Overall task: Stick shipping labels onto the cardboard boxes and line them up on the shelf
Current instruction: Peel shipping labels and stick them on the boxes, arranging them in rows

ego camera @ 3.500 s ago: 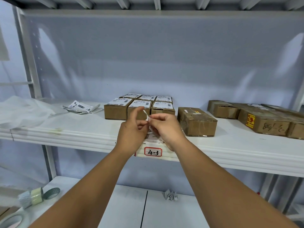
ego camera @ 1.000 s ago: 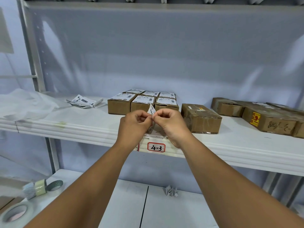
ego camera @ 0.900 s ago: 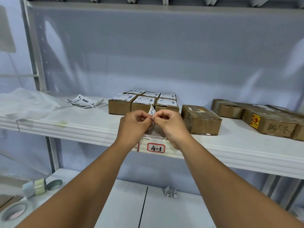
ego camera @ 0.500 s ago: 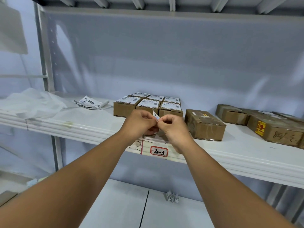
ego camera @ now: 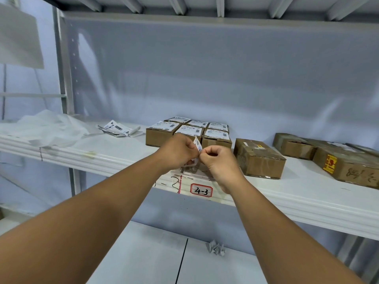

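Both hands meet directly above the red-bordered "4-3" tag [ego camera: 201, 190], which is stuck on the front lip of the shelf [ego camera: 307, 206]. The left hand [ego camera: 177, 152] and the right hand [ego camera: 219, 162] are each curled into a loose fist. Thumb and forefinger of both pinch the same shipping label [ego camera: 198, 144], and its printed upper corner sticks up between the knuckles. A strip with red print shows under the fists, just above the tag; I cannot tell whether it is the label's backing.

Farther back from the tag, behind the hands, six labelled boxes [ego camera: 188, 130] sit tight together in two rows of three, with white labels on their tops. The left hand hides part of the front middle one. Up and to the right of the tag lies a taped cardboard box [ego camera: 259, 160], standing apart from the six. Farther right of the tag are more brown boxes [ego camera: 295, 146], the nearest bearing a yellow sticker [ego camera: 329, 163] and handwriting.

Well to the left of the tag lie loose labels [ego camera: 117, 128] with barcodes, and beyond them a crumpled white plastic sheet [ego camera: 47, 128]. Below the tag, on the lower shelf [ego camera: 143, 253], sits a crumpled paper scrap [ego camera: 215, 248].
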{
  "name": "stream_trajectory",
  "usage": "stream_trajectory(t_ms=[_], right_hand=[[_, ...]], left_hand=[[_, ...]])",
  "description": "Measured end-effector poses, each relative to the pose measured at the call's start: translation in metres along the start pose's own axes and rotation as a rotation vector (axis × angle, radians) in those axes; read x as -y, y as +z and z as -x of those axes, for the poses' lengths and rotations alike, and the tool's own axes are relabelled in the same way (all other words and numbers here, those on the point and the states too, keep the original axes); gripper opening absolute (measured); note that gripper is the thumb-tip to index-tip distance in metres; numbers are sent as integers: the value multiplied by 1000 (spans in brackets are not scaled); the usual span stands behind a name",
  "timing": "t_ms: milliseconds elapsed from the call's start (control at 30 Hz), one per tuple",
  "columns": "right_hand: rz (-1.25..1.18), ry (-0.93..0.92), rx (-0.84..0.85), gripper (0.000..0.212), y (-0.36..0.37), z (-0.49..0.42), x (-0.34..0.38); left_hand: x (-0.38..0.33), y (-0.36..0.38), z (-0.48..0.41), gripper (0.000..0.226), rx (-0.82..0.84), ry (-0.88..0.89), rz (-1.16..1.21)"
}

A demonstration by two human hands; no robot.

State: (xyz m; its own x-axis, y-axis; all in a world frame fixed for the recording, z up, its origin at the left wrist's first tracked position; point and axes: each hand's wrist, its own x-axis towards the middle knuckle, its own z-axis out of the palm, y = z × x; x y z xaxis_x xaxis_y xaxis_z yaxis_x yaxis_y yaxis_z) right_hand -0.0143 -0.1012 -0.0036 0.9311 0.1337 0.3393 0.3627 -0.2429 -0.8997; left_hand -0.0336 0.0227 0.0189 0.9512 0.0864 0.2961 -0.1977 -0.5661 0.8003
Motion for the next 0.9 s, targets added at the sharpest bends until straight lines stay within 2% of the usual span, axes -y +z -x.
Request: stream_trajectory(t_ms=[167, 367, 467, 600, 900], right_hand=[[-126, 22, 21, 25, -1, -1, -1], [-269, 63, 42, 25, -2, -5, -2], [-306, 78, 71, 24, -2, -7, -1], [-274, 24, 87, 18, 0, -5, -1], [-288, 46, 82, 12, -1, -4, 0]], left_hand=[[1, 3, 2, 14, -43, 1, 58], [7, 6, 3, 26, -17, -47, 269], [12, 5, 4, 24, -19, -35, 343], [14, 5, 6, 20, 10, 5, 344], [20, 10, 6, 21, -78, 59, 314]])
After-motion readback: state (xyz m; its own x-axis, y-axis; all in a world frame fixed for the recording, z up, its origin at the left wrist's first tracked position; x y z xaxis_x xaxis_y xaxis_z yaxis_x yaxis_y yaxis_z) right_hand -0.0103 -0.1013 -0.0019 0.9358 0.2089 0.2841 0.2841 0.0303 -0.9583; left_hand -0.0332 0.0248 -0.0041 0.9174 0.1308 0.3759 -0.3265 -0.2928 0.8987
